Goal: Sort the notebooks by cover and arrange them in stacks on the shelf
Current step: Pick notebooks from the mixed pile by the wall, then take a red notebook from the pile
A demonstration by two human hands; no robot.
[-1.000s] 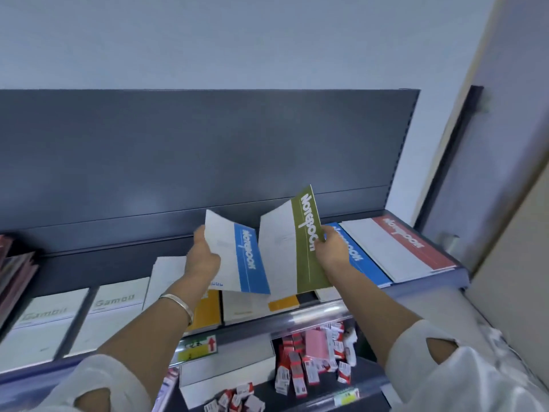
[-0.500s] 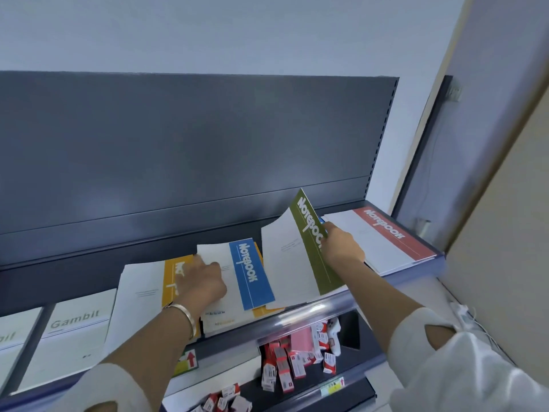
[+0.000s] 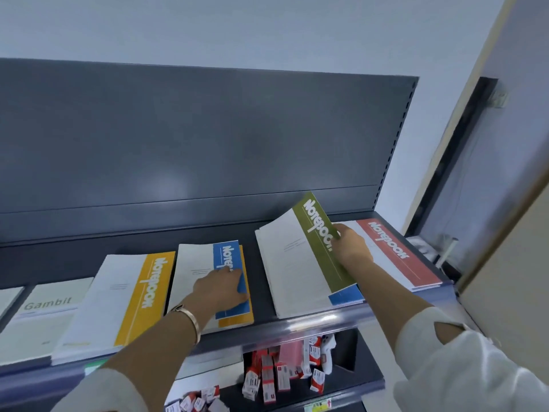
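My left hand [image 3: 221,285] lies flat on a blue-striped notebook [image 3: 228,254], which rests on a yellow-striped notebook [image 3: 237,319] on the dark shelf [image 3: 261,295]. My right hand [image 3: 350,248] grips the right edge of a green-striped notebook [image 3: 297,257] and holds it tilted up over a stack whose blue-striped cover [image 3: 346,297] peeks out at the front. A yellow-striped stack [image 3: 124,295] lies to the left. A red-striped stack [image 3: 392,254] sits at the far right end.
Pale "Gambit" notebooks [image 3: 47,310] fill the shelf's left end. The shelf's clear front rail [image 3: 297,325] runs below the stacks. A lower shelf holds several small red and white boxes [image 3: 276,373]. A grey back panel [image 3: 208,144] rises behind; a wall and door frame [image 3: 463,173] stand right.
My left hand brought the blue notebook down onto the yellow-striped one and now presses it flat. My right hand lowered the green notebook toward the stack beside the red one.
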